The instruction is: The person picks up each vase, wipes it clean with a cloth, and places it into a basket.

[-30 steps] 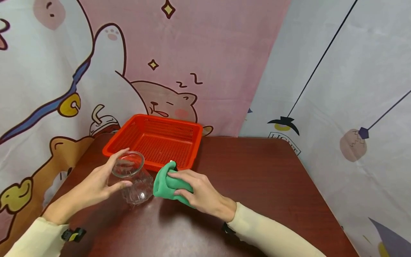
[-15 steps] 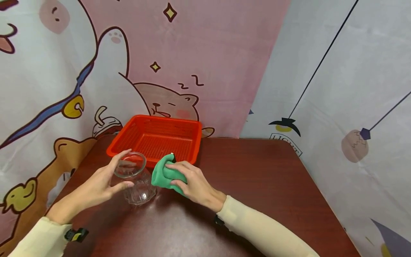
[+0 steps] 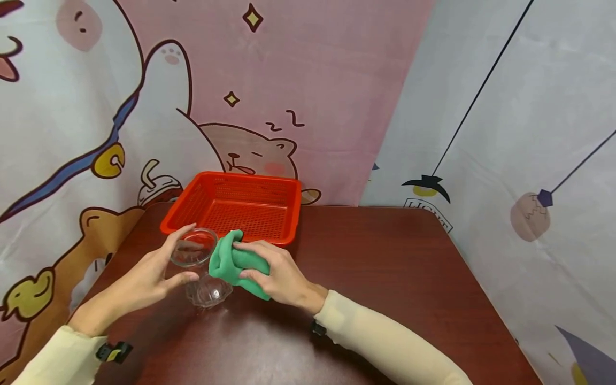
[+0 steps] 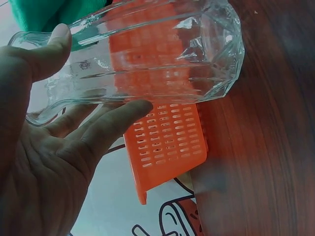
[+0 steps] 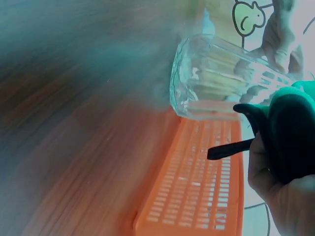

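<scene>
A clear glass jar (image 3: 208, 293) with a wide round mouth leans slightly on the left side of the table. My left hand (image 3: 144, 278) holds it near the neck, thumb on the near side and fingers on the far side, as the left wrist view of the jar (image 4: 172, 54) shows. My right hand (image 3: 279, 275) grips a bunched green cloth (image 3: 230, 267), thumb and fingers pressed into its folds. The cloth overlaps the jar's right side just below the rim in the head view. A thin black strip (image 5: 229, 150) sticks out beside the cloth in the right wrist view.
Behind the jar, a red-orange perforated plastic basket (image 3: 250, 190) stands at the back left of the dark brown table (image 3: 375, 267). Cartoon-printed fabric (image 3: 327, 96) hangs along the back and both sides.
My right hand has moved left and slightly up with the green cloth, from beside the jar to its neck. My left hand keeps its hold, and the jar has barely shifted.
</scene>
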Motion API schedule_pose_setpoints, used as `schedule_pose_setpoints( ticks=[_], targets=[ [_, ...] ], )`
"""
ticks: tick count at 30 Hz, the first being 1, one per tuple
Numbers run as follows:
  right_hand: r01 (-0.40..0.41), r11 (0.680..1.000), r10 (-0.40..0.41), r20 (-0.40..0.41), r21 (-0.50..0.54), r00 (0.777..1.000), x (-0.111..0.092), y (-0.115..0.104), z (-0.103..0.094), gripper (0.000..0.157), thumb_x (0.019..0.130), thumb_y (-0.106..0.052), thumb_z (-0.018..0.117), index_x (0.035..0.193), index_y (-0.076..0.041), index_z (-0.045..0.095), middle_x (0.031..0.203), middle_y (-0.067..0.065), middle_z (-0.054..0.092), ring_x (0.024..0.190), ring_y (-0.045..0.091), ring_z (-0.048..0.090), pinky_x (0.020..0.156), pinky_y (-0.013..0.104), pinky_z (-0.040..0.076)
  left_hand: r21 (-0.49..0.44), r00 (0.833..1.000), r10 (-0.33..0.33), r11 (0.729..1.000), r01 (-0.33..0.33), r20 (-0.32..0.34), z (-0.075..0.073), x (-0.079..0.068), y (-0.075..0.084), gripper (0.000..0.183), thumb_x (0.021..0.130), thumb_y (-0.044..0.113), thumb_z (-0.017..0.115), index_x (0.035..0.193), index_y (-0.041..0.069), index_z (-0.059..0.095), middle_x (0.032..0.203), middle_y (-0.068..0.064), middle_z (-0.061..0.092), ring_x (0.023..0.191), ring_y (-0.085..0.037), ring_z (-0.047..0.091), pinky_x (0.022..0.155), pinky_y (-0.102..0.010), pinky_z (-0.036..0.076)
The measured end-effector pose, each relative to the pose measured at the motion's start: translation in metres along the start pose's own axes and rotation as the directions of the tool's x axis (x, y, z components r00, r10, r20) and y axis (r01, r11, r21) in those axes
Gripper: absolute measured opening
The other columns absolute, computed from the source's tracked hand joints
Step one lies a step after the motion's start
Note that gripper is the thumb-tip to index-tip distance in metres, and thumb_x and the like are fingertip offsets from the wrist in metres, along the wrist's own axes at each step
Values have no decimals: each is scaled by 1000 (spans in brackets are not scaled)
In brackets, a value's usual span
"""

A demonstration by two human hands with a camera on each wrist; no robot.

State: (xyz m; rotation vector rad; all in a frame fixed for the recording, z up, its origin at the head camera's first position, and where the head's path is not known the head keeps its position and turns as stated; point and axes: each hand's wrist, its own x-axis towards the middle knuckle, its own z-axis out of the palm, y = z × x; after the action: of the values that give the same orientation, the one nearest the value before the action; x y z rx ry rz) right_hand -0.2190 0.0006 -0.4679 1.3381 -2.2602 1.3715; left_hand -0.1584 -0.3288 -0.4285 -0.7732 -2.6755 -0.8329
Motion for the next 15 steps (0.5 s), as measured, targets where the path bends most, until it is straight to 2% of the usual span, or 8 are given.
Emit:
schedule_pose_setpoints(
  ticks=[4,8,11,12,13,15],
  targets=[
    [-14,1000,14,35,3,999,4,-1,12,60,102,-16,92,157,-6,70,146,10,80,129,24,79,108,26,64,28,1000,5,1000,-6,6,-1,0,0,123,91,14,101,185,16,22,148,-8,78,116,-20,82,104,-6,51],
    [-32,999,34,73,-39,997,4,-1,23,56,103,-16,92,152,-2,71,147,12,79,133,25,79,113,26,62,-1,1000,20,1000,-20,10,0,-1,-3,120,93,17,100,185,19,23,148,-6,78,117,-20,83,107,-6,50],
    [-35,995,44,92,-93,995,4,0,27,53,103,-17,92,150,-3,73,145,12,79,133,24,79,114,26,62,-46,999,48,998,-48,3,3,-3,-14,117,96,23,99,186,23,23,148,-4,78,116,-14,82,104,-13,56],
    [-37,993,48,97,-115,994,4,0,27,52,103,-18,92,149,-4,74,144,11,80,132,24,79,114,26,62,-84,996,90,992,-89,-1,6,-3,-26,117,97,20,98,186,20,22,152,-4,76,118,-10,80,98,-12,55],
    [-36,991,50,104,-131,993,4,1,27,51,102,-18,93,148,-4,74,142,11,80,130,24,80,113,26,62,-94,995,96,991,-96,-4,7,-4,-31,116,98,22,97,186,21,22,152,-3,76,117,-6,78,93,-15,56],
    [-36,985,58,124,-170,991,5,1,27,49,102,-18,93,146,-5,75,139,10,81,127,22,81,111,25,62,-115,995,104,988,-103,-3,8,-4,-35,115,98,23,96,186,21,22,151,-4,75,102,2,71,77,-19,53]
  ],
)
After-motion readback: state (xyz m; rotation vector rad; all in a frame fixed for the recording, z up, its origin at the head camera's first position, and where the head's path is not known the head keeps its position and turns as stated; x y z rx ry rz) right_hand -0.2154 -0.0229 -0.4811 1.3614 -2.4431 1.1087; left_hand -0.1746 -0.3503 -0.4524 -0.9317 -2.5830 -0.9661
